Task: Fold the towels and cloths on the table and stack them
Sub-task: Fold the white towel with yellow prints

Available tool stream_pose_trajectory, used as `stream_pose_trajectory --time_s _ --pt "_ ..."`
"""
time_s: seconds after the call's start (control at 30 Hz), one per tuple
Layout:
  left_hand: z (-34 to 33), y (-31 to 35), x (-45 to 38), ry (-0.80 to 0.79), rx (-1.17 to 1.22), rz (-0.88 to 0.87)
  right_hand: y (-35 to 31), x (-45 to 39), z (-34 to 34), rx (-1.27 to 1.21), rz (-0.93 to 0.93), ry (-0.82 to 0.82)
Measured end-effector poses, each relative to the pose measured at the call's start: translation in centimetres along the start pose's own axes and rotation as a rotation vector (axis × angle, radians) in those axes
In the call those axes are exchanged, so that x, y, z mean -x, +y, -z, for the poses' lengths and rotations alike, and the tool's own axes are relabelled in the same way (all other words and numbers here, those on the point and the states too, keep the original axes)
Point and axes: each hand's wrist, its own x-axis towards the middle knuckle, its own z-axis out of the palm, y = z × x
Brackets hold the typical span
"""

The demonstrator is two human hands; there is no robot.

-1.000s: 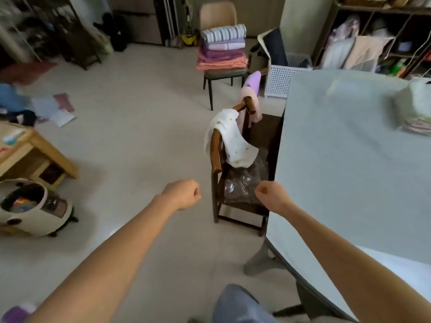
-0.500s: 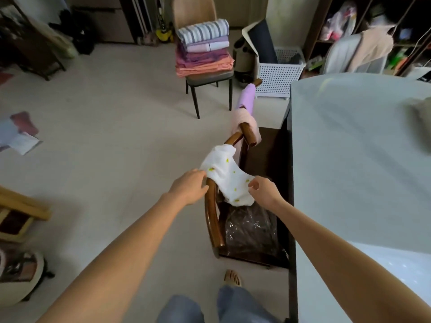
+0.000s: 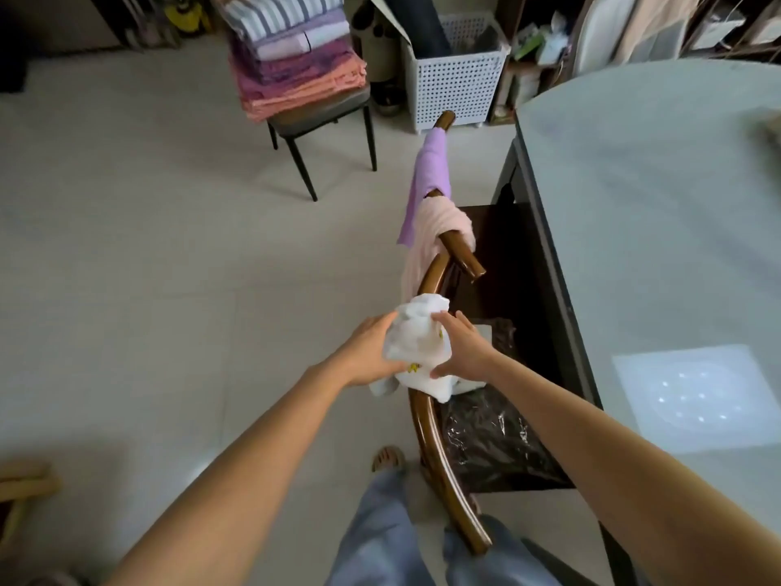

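We grip white cloth [image 3: 418,344] bunched between left hand [image 3: 370,353] and right hand [image 3: 460,351]; table [image 3: 634,230] lies rightward, nearer right.

Wooden chair [image 3: 429,433] back draped with white cloth [image 3: 416,344], pink cloth [image 3: 427,234], purple cloth [image 3: 429,175]

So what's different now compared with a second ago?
Both hands reached forward from empty fists to the white cloth on the wooden chair back. The left hand and right hand now grip it, bunched up between them instead of draped flat. The pink cloth and purple cloth stay hung on the chair; the folded stack is unchanged.
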Motion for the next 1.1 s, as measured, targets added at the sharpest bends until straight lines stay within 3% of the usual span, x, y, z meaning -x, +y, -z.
stream_pose_trajectory --time_s 0.23,0.33,0.4,0.57,0.67,0.77,0.87,0.97,1.1 --pt "0.3 -3.0 -2.9 -0.109 -0.175 -0.090 -0.7 -0.8 0.5 0.045 -0.013 0.218" --pt "-0.3 -2.1 -3.0 -0.028 -0.278 -0.234 -2.5 1.4 2.0 -0.030 0.068 0.322" --pt "0.1 -0.3 -2.8 0.054 -0.162 -0.255 -3.4 3.6 4.2 0.006 0.114 0.431" --pt "2.1 8.8 -2.6 0.273 -0.001 -0.434 -1.6 11.2 9.9 0.080 0.087 0.741" --pt "1.7 14.8 -2.6 0.491 -0.111 -0.663 1.3 16.0 11.8 0.186 -0.028 0.696" --pt "-1.2 20.9 -1.5 0.534 -0.249 -1.015 6.1 21.9 12.7 0.431 -0.220 0.646" --pt "-5.0 27.0 -0.7 0.578 -0.458 -1.238 11.5 27.6 13.5 0.457 -0.457 0.887" --pt "-10.4 33.0 1.1 0.641 -0.692 -1.369 17.2 35.1 14.2 0.599 -0.464 1.227" --pt "-17.2 38.6 2.6 0.622 -0.888 -1.504 23.6 43.4 13.5 0.870 -0.416 1.340"
